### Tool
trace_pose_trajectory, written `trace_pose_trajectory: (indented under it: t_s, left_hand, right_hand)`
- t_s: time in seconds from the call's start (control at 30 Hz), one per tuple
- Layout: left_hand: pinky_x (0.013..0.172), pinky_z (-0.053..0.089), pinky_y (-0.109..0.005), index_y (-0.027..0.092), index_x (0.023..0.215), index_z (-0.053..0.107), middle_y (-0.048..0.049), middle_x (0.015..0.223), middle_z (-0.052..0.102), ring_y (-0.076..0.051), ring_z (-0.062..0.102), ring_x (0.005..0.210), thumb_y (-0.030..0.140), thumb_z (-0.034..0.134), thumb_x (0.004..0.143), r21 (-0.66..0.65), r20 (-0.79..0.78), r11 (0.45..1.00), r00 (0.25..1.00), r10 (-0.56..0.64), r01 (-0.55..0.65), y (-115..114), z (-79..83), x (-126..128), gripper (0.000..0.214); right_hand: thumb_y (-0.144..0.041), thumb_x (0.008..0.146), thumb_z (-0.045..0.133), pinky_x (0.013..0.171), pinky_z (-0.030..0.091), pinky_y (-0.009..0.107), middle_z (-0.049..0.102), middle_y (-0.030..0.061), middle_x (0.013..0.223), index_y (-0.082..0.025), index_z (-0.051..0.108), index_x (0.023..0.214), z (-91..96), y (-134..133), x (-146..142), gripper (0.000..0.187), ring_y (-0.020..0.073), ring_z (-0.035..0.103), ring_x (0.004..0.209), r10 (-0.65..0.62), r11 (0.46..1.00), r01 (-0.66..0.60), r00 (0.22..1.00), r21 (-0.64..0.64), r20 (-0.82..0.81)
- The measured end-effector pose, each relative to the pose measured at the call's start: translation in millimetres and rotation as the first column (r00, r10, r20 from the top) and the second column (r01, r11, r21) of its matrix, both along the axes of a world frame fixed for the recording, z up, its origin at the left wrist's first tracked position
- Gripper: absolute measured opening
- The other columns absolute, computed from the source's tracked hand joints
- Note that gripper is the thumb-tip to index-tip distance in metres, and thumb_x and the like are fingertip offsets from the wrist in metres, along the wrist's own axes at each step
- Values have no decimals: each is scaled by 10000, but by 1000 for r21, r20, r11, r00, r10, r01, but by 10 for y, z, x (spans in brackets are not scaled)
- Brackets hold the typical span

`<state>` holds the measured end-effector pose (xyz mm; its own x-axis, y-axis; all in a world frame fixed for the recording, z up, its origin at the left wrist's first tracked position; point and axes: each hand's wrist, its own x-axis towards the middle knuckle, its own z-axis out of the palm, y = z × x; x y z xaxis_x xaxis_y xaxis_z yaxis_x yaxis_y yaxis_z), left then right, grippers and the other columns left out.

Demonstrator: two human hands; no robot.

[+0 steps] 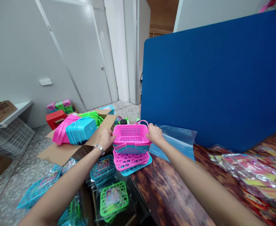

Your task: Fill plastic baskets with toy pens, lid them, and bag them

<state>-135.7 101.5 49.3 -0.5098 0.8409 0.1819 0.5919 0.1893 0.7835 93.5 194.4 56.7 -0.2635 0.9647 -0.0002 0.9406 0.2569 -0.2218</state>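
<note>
A pink plastic basket [131,130] is nested on top of blue ones [133,149], and I hold the stack from both sides. My left hand [106,138], with a metal watch at the wrist, pinches the left rim. On the opposite rim my right hand [154,133] is closed, near the pink handle [142,121]. Beneath the stack lie a pink perforated lid [126,160] and a blue perforated lid [138,169] at the table's edge. A clear plastic bag [175,139] lies beyond my right hand.
Cardboard boxes at left hold pink baskets [65,130], blue baskets [81,130] and bagged lids [114,198]. A red stool [56,118] stands behind. Packaged items [257,175] cover the right of the wood-patterned table [173,191]. A blue board [210,84] rises behind it.
</note>
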Motion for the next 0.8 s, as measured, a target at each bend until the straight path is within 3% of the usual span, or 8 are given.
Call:
trace_pose_trajectory:
  t_s: [0.13,0.27,0.43,0.57,0.67,0.8]
  left_hand:
    - [545,289,-244,184,426,565,0,431,484,-183,528,610,254,698,589,-3,102,1000,995,-12,12,-47,-25,-31,221]
    - [544,333,-222,171,528,573,5,509,539,-156,542,607,406,723,596,-1,305,1000,952,-27,28,-115,-155,-34,287]
    - [566,454,-265,158,729,600,-54,668,640,-158,598,604,641,686,570,-59,609,988,790,-79,145,-144,-277,-19,516]
    - [616,507,-313,127,741,638,-108,726,675,-195,638,670,601,745,536,-77,713,967,691,-117,244,-105,-250,-55,527]
    - [580,495,-284,114,683,645,-95,672,671,-174,625,609,529,784,529,-93,700,970,707,-98,227,-54,-225,-87,464]
    - [480,422,-228,114,581,622,-44,523,613,-139,567,498,470,785,555,-89,614,985,787,-62,147,4,-232,-112,392]
  right_hand:
    - [-128,809,470,735,451,342,672,172,948,-129,431,1141,16,-46,-16,334,278,646,921,17,999,-17,1000,28,-17]
    - [-150,798,488,737,445,329,666,156,992,-155,451,1123,34,9,11,328,276,632,956,17,1000,-17,999,11,-34]
    - [-172,765,538,738,435,288,667,117,1007,-168,487,1078,42,102,57,317,249,619,982,28,999,-29,999,-28,-46]
    - [-153,759,540,736,430,283,667,118,980,-154,464,1106,33,93,52,355,242,623,966,40,999,-42,998,-28,-41]
    - [-151,764,533,738,431,296,663,131,980,-142,453,1110,17,79,33,356,259,622,969,34,999,-34,999,-23,-33]
    - [-137,768,518,729,438,315,658,162,987,-126,437,1123,-3,75,12,364,282,627,960,31,999,-32,999,-16,-25]
